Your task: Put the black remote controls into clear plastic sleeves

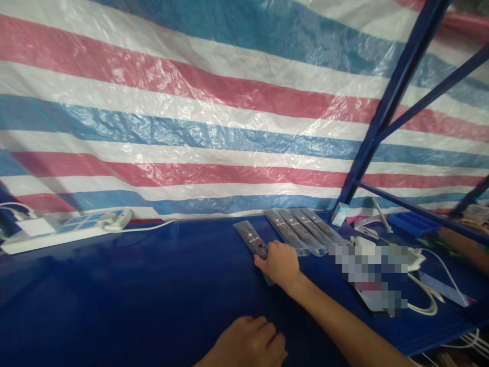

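Note:
My right hand [278, 262] is closed around the lower part of a remote control [250, 238] in a clear plastic sleeve. This remote lies aslant on the blue table, its far end pointing up and left. To its right are several more sleeved remote controls [301, 227], side by side along the back edge, their clear sleeve ends reaching toward me. At the bottom centre my left hand [250, 344] shows its back, with the fingers curled in. Nothing shows in it, and its palm is hidden.
A white power strip [69, 229] with plugs and a cable lies at the back left of the blue table [133, 300]. At right are a small box [340, 214], a blue tray [414, 224], white cables [430, 308] and a blurred-out item. Striped sheeting [214, 132] hangs behind; a blue metal post [376, 130] rises at right.

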